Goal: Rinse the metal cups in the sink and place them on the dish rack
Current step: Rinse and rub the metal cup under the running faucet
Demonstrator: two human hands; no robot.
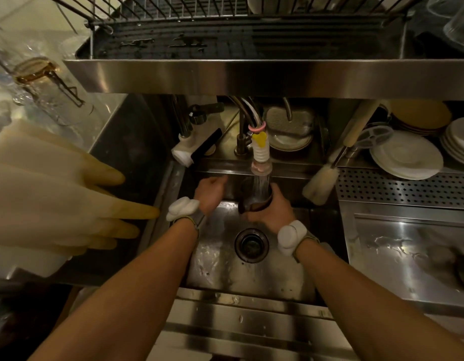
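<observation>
Wet glossy steel sink (267, 277), metal cup (253, 201)

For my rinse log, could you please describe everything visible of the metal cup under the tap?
The metal cup is a dark, shiny, wet tumbler, held mouth up under the faucet nozzle, whose water stream runs into it. The right hand grips its side from below, above the sink floor.

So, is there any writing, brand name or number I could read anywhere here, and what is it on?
None: no word, brand or number can be read in this view.
The yellow tab on the tap nozzle looks blank.
The metal cup, gripped by the right hand under the water, shows no marking.
The white wrist bands and the plates look plain.
</observation>
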